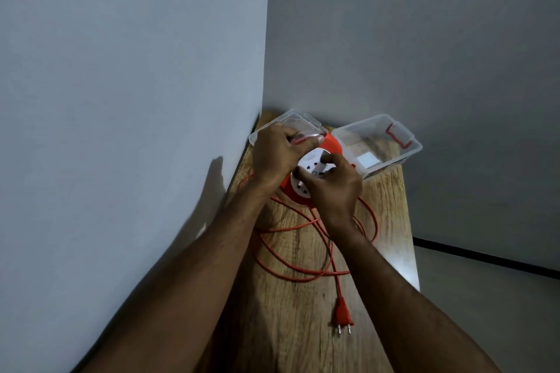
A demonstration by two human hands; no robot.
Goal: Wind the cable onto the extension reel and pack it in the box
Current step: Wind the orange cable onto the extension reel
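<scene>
Holding the round orange extension reel with white socket face between them, the left hand is gripping its far rim and the right hand pinching the hub, while the loose orange cable is trailing nearward toward the orange two-pin plug, the clear plastic box lying just right.

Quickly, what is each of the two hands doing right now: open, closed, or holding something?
Left hand: closed, gripping the orange reel by its top.
Right hand: fingers curled on the reel's white socket face, pinching it.
</scene>
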